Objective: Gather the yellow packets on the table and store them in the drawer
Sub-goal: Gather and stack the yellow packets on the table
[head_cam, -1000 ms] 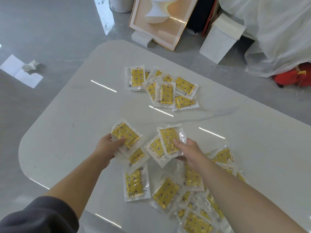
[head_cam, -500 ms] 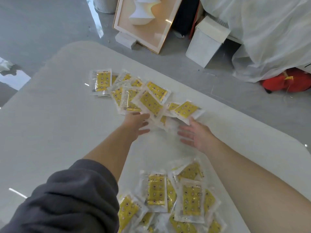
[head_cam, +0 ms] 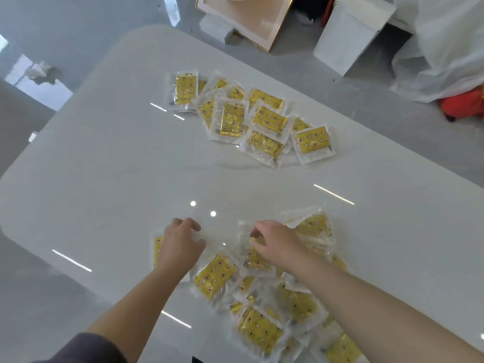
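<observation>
Yellow packets in clear wrappers lie in two heaps on the white table (head_cam: 110, 179). The far heap (head_cam: 264, 119) is spread near the table's back edge. The near heap (head_cam: 262, 326) lies in front of me. My left hand (head_cam: 180, 244) hovers at the near heap's left side, fingers loosely curled and empty, partly covering one packet (head_cam: 157, 248). My right hand (head_cam: 279, 242) rests on the near heap, its thumb and fingers curled against the top edge of a packet (head_cam: 255, 259). Whether it grips that packet is unclear. No drawer is in view.
Beyond the table's far edge a framed picture (head_cam: 251, 24) and a white box (head_cam: 348, 40) stand on the grey floor. A white plastic sheet (head_cam: 450, 48) covers something at the right, with a red object (head_cam: 463, 106) beside it. Crumpled paper (head_cam: 39, 72) lies on the floor at left.
A second ago each hand held packets over the near heap. Half a second ago both hands were at the far heap. Both have since pulled back to the near heap, and the far heap is larger.
</observation>
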Demonstrator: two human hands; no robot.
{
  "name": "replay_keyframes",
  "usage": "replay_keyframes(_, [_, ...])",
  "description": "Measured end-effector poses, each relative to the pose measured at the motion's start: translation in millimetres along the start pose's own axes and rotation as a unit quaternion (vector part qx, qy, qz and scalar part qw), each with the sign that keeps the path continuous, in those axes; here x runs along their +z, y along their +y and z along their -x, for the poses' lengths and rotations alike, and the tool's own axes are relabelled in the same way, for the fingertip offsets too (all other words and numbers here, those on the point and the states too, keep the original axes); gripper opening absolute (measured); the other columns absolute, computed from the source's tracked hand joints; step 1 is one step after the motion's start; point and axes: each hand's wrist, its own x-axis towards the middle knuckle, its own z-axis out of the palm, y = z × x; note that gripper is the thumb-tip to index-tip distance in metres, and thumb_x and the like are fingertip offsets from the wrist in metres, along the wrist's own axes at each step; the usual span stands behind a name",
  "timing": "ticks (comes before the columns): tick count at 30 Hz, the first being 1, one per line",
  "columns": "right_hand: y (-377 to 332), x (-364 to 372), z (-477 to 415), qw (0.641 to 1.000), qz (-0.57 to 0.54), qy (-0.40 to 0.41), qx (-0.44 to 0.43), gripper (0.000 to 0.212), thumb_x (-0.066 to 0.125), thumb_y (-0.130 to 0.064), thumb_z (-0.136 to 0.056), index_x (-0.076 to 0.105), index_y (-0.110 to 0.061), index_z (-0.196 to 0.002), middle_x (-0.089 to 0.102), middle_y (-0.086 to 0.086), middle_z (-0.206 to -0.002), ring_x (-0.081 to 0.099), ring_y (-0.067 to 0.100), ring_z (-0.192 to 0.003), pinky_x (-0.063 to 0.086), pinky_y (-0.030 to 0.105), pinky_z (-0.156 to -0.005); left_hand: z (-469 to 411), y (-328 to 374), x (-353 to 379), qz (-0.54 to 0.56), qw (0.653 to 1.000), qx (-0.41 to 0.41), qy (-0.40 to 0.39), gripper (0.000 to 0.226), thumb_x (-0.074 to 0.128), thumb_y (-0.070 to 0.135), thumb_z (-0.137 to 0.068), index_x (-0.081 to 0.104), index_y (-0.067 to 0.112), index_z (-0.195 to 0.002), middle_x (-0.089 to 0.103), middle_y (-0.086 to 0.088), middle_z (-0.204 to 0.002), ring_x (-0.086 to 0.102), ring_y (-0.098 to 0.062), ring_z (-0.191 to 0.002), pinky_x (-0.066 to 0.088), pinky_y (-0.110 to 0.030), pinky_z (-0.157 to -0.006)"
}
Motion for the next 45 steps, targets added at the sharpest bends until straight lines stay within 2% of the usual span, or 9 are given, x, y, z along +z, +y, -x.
replay_keyframes(5, [-34.6,55.1,-7.3,0.99,0.134,-0.044,-0.005,0.055,0.063,-0.044,-0.087,0.041,-0.024,-0.133,0.047,-0.002,-0.135,0.041,0.021,-0.127,0.036,0.039,-0.104,11.0,-47.3,-2.6,-0.112,0.986,-0.059,0.107,0.075,0.074,0.033,-0.075,0.038,0.015,-0.138,0.035,-0.013,-0.14,0.035,-0.035,-0.125,0.043,-0.046,-0.089])
replay_keyframes(9, [-57.6,76.5,-17.2,0.988,0.147,-0.006,0.054,0.062,0.068,-0.047,-0.083,0.038,-0.022,-0.132,0.051,0.001,-0.128,0.047,0.024,-0.121,0.037,0.04,-0.099,6.2,-59.4,-3.1,-0.085,0.987,-0.1,0.098,0.101,0.078,0.047,-0.071,0.019,0.015,-0.147,0.04,-0.016,-0.127,0.044,-0.035,-0.115,0.047,-0.046,-0.079])
replay_keyframes(16, [-74.5,89.5,-21.4,0.985,0.123,-0.005,0.121,0.042,0.071,-0.047,-0.081,0.049,-0.017,-0.102,0.057,0.001,-0.103,0.056,0.023,-0.101,0.04,0.036,-0.085,0.9,-63.5,-0.1,0.044,0.989,-0.122,0.072,0.056,0.078,0.024,-0.076,0.035,0.01,-0.108,0.054,-0.01,-0.104,0.058,-0.036,-0.098,0.048,-0.043,-0.077])
replay_keyframes(23, [-69.4,81.5,-12.6,0.988,-0.065,-0.047,0.129,0.045,0.073,-0.035,-0.082,0.03,-0.028,-0.069,0.041,-0.008,-0.073,0.04,0.013,-0.062,0.033,0.028,-0.054,-4.1,-66.0,-10.9,0.194,0.971,-0.137,-0.001,0.016,0.07,0.019,-0.081,0.06,0.011,-0.089,0.066,-0.006,-0.084,0.063,-0.023,-0.078,0.055,-0.038,-0.07])
replay_keyframes(34, [-45.8,42.8,-0.2,0.954,-0.268,-0.1,0.088,0.028,0.07,-0.021,-0.087,0.047,-0.021,-0.071,0.033,-0.007,-0.067,0.033,0.009,-0.059,0.032,0.023,-0.056,6.7,-55.5,-15.2,0.267,0.95,-0.05,-0.155,0.015,0.058,0.016,-0.094,0.063,0.018,-0.107,0.072,-0.003,-0.099,0.069,-0.023,-0.093,0.056,-0.035,-0.078])
replay_keyframes(35, [-46.5,38.7,1.4,0.947,-0.294,-0.095,0.091,0.013,0.07,-0.02,-0.087,0.058,-0.018,-0.084,0.042,-0.007,-0.071,0.043,0.009,-0.064,0.039,0.022,-0.061,10.3,-50.5,-16.9,0.303,0.932,-0.041,-0.195,0.015,0.058,0.023,-0.095,0.064,0.019,-0.108,0.073,-0.003,-0.1,0.07,-0.022,-0.093,0.057,-0.034,-0.079])
replay_keyframes(38, [-46.5,35.2,-1.9,0.932,-0.343,-0.045,0.11,0.045,0.071,-0.017,-0.086,0.055,-0.006,-0.126,0.061,0.005,-0.122,0.057,0.016,-0.115,0.043,0.022,-0.089,17.6,-37.3,-14.8,0.307,0.906,-0.004,-0.29,0.025,0.068,0.031,-0.087,0.063,0.024,-0.11,0.074,0.0,-0.1,0.072,-0.016,-0.09,0.057,-0.03,-0.076])
replay_keyframes(42, [-39.5,32.6,-6.6,0.929,-0.351,0.033,0.114,0.037,0.073,-0.026,-0.084,0.059,-0.018,-0.117,0.06,-0.006,-0.108,0.056,0.01,-0.101,0.042,0.011,-0.071,14.7,-33.9,-3.5,0.265,0.932,-0.005,-0.248,0.032,0.08,0.021,-0.077,0.065,0.019,-0.105,0.074,-0.003,-0.096,0.072,-0.019,-0.088,0.058,-0.039,-0.082])
replay_keyframes(45, [-20.2,31.5,-4.9,0.968,-0.206,0.086,0.116,0.031,0.066,-0.028,-0.087,0.057,-0.022,-0.116,0.057,-0.008,-0.111,0.057,0.012,-0.098,0.045,0.018,-0.073,14.5,-37.2,-3.5,0.323,0.92,-0.03,-0.222,0.03,0.077,0.014,-0.08,0.064,0.017,-0.107,0.074,-0.003,-0.095,0.073,-0.019,-0.085,0.058,-0.037,-0.08])
